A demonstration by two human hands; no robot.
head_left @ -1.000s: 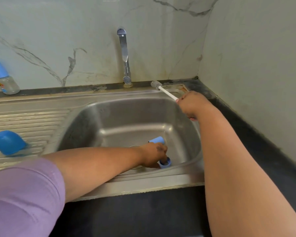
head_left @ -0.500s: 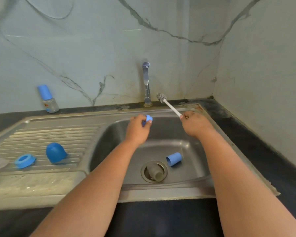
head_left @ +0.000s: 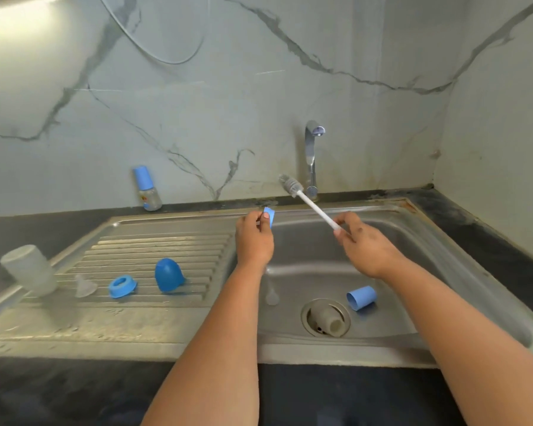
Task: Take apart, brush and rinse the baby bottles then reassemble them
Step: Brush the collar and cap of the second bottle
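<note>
Left hand (head_left: pixel 254 238) is up over the basin's left rim, pinching a small blue plastic ring (head_left: pixel 269 217) between thumb and fingers. Right hand (head_left: pixel 365 244) grips the white handle of the bottle brush (head_left: pixel 308 202), which slants up and to the left with its grey bristle head just in front of the chrome tap (head_left: pixel 312 158). Ring and brush are apart, not touching.

Down in the steel sink (head_left: pixel 413 241), a blue cylindrical cap (head_left: pixel 361 297) lies on its side beside the drain, and a cloudy clear bottle body (head_left: pixel 328 321) sits tilted in the drain opening. A small clear teat (head_left: pixel 271 295) rests on the basin floor to the left.

On the ribbed drainboard (head_left: pixel 154 244): a rounded blue dome cap (head_left: pixel 167 274), a blue collar ring (head_left: pixel 122 286), a translucent teat (head_left: pixel 85 285), and a frosted bottle body (head_left: pixel 30 269) lying tilted at the far left.

At the back on the dark surface (head_left: pixel 43 224), an assembled bottle (head_left: pixel 146 188) with a blue cap stands against the veined marble wall; its printed label is too small to read.
</note>
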